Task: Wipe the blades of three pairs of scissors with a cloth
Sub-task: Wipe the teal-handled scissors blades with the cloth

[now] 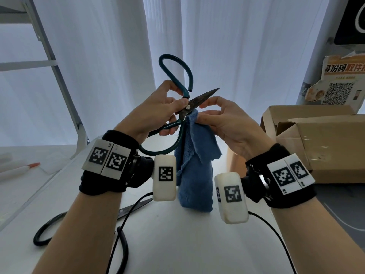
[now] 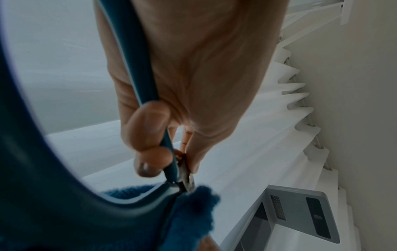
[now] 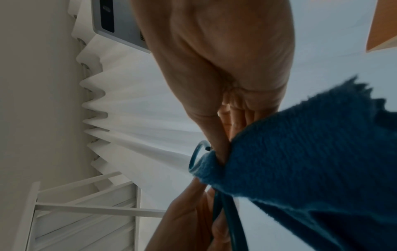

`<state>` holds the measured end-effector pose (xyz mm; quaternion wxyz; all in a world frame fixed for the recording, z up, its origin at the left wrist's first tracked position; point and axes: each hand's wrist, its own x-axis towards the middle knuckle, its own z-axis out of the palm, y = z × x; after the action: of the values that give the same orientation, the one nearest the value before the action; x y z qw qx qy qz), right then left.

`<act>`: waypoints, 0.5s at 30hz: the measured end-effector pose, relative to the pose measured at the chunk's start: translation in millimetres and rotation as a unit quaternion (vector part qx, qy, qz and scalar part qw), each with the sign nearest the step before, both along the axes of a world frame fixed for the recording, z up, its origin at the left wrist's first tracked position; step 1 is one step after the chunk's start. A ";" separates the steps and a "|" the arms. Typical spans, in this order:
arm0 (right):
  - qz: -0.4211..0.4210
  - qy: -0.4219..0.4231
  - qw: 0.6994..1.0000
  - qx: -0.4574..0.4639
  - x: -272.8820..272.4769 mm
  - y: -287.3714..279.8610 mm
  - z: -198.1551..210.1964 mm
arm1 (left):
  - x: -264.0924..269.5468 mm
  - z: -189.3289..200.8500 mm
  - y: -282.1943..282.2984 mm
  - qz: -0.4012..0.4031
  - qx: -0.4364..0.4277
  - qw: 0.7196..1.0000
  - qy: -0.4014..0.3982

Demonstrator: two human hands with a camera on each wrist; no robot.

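Risk sat at one o'clock: left hand [image 1: 158, 111] gripped the open teal scissors [image 1: 177, 91], right hand [image 1: 223, 123] pinched the blue cloth [image 1: 195, 155]; a slip could nick fingers [image 1: 209, 100].

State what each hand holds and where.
Left hand grips the green-handled scissors at the pivot and handle; right hand pinches the blue cloth near its top edge.

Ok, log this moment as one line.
left hand: holds teal scissors, open | right hand: pinches blue cloth at lower blade | black scissors: lying on table
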<state>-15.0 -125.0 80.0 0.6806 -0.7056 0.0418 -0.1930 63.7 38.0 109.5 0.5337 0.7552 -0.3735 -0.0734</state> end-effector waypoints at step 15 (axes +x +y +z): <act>0.025 0.009 1.000 0.005 0.7 0.7 -0.6 | -2.0 1.1 -0.4 -0.001 0.006 1.000 -0.009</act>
<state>-14.3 -124.3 79.4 0.6883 -0.7046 0.0316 -0.1696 61.7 37.6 110.7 0.5262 0.7584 -0.3783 -0.0695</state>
